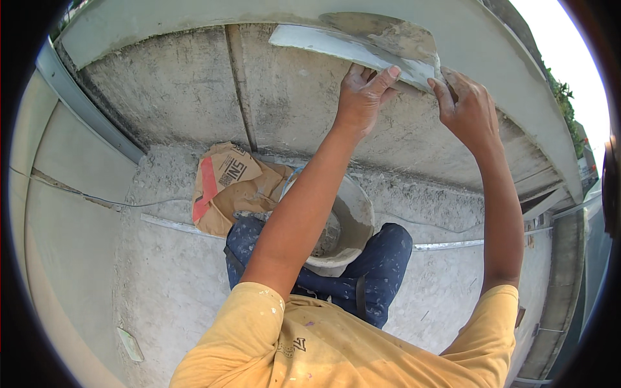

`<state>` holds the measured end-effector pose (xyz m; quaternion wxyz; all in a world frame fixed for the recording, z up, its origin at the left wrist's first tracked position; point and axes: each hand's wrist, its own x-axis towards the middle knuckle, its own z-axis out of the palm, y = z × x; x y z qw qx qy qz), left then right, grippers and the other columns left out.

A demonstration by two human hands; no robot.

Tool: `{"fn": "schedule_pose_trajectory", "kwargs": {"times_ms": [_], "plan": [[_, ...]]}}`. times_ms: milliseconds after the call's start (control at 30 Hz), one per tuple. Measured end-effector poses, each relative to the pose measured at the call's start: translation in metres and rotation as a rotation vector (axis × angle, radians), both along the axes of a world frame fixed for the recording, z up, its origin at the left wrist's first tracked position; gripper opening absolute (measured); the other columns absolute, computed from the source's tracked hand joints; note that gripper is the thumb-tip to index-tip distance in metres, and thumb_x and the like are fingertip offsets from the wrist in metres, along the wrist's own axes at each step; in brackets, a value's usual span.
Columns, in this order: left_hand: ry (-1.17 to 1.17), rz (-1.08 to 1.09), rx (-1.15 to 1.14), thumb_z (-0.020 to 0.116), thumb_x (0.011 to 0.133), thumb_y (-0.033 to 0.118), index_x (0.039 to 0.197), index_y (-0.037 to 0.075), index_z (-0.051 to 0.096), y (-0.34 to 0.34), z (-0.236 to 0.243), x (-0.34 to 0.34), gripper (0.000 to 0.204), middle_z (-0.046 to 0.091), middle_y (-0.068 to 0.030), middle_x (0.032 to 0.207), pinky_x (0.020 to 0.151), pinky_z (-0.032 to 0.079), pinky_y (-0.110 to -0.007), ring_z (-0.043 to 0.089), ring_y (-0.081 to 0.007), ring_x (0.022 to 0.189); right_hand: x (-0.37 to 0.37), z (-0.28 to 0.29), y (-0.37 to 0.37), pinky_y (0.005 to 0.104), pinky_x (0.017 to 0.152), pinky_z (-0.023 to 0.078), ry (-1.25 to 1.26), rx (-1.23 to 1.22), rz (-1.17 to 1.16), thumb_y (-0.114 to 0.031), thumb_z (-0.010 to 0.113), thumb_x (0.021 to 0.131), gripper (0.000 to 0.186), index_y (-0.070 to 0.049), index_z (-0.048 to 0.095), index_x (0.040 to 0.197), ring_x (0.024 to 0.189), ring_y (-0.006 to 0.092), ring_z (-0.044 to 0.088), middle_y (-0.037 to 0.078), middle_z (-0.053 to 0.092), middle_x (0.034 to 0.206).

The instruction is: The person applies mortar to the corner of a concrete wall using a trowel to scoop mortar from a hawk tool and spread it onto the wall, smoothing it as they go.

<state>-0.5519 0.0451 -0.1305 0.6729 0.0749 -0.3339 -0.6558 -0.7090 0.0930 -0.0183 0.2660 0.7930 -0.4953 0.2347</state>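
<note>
Both my arms reach up to a long flat metal trowel [343, 45] smeared with grey plaster, pressed against the upper part of a rough concrete wall [194, 84]. My left hand [363, 94] grips the trowel's lower edge near its right end, fingers spread over the blade. My right hand [467, 107] holds the trowel's right end, close beside the left. Between my knees stands a grey bucket [352, 220] with wet plaster in it.
A crumpled brown paper cement bag [226, 184] lies on the concrete floor left of the bucket. A thin metal strip [174, 224] runs across the floor. A metal rail [84, 103] borders the wall at left. A ledge edge drops off at right.
</note>
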Motion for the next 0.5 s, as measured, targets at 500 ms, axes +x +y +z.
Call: {"fn": "schedule_pose_trajectory", "kwargs": {"times_ms": [500], "plan": [[-0.025,0.04,0.007,0.076,0.081,0.026,0.131,0.002,0.037,0.0,0.001,0.001,0.067,0.052,-0.0097,0.12,0.1,0.04,-0.044,0.051,-0.0231,0.116,-0.024,0.007,0.005,0.0393,0.068,0.054,-0.102,-0.058,-0.118,-0.029,0.061,0.088,0.036,0.003,0.067,0.104,0.073,0.0317,0.068,0.02,0.069,0.089]]}}
